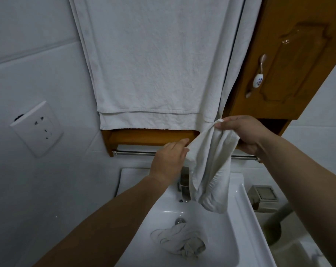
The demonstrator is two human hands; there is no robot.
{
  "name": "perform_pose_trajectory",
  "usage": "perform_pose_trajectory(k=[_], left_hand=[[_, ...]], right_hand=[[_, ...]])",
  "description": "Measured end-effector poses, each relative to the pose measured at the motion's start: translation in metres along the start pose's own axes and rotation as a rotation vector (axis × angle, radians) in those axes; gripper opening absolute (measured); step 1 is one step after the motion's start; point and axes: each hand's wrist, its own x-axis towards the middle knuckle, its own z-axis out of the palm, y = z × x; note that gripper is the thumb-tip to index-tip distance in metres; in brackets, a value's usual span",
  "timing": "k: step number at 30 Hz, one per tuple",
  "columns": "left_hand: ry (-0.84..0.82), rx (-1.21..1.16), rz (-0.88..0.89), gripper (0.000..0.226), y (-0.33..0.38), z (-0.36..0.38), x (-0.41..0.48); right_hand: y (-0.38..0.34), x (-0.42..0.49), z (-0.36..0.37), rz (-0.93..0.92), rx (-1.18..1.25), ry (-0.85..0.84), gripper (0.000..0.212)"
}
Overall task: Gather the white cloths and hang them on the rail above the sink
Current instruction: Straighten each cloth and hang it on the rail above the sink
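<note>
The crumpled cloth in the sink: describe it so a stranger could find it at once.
Start at the white sink below the metal rail. In its basin, just below the drain, lies the crumpled cloth. Unlike the cloth held in both hands, it is bunched, greyish and untouched.

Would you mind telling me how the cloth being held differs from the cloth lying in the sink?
The held cloth hangs stretched between the left hand and right hand, in front of the rail; the sink cloth lies crumpled in the basin by the drain. The held one looks cleaner, the sink one greyer. Both are pale fabric.
</note>
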Motion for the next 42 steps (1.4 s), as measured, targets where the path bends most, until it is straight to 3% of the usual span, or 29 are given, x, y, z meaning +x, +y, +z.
perform_pose_trajectory(k=[3, 8, 15, 18, 25, 35, 42], left_hand=[[-0.023, -0.086, -0.213, 0.034, 0.005, -0.007, 0.004], [0.042, -0.407, -0.569, 0.017, 0.015, -0.024, 0.020], [-0.145, -0.892, -0.856, 0.008, 0.039, -0.029, 0.027], [-0.185, -1.052, -0.899, 0.010, 0.048, -0.035, 0.029], [-0.118, -1.356, -0.948, 0.017, 0.044, -0.048, 0.028], [-0.031, -1.550, -0.997, 0.023, 0.045, -0.060, 0.027], [-0.057, -1.600, -1.045, 0.017, 0.048, -0.056, 0.026]], right_hand=[[0.003, 0.000, 0.000, -0.020, -0.104, 0.107, 0.015], [0.015, 0.003, 0.008, -0.056, -0.330, 0.227, 0.013], [0.021, -0.009, 0.040, 0.007, -0.292, 0.074, 0.010], [0.024, -0.012, 0.050, 0.055, -0.147, -0.056, 0.009], [0.023, -0.017, 0.048, 0.087, 0.195, -0.332, 0.038], [0.033, -0.020, 0.060, -0.210, 0.137, -0.264, 0.041], [0.034, -0.021, 0.067, -0.439, -0.265, -0.082, 0.021]])
